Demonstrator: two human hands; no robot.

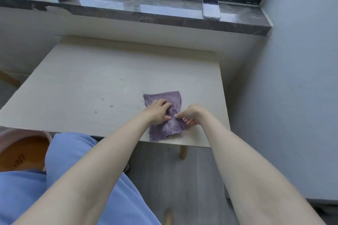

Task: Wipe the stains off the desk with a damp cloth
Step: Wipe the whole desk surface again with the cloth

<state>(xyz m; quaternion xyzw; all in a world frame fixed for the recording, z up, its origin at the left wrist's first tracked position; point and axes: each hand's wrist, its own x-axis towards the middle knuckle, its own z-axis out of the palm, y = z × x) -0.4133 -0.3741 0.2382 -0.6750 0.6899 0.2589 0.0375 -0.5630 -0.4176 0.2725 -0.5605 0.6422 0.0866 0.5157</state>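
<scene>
Left grip, right grip pinch cloth | pale desk, droplets | windowsill, phone

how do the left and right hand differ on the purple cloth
The left hand lies palm down on top of the purple cloth, bunching a fold; the right hand sits at its right edge, pinching it from the side. Both hold the cloth on the desk.

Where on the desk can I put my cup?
The back half of the desk, toward the windowsill, is bare. Drops dot the left front. Near right is crowded: left hand and right hand hold the cloth.
</scene>
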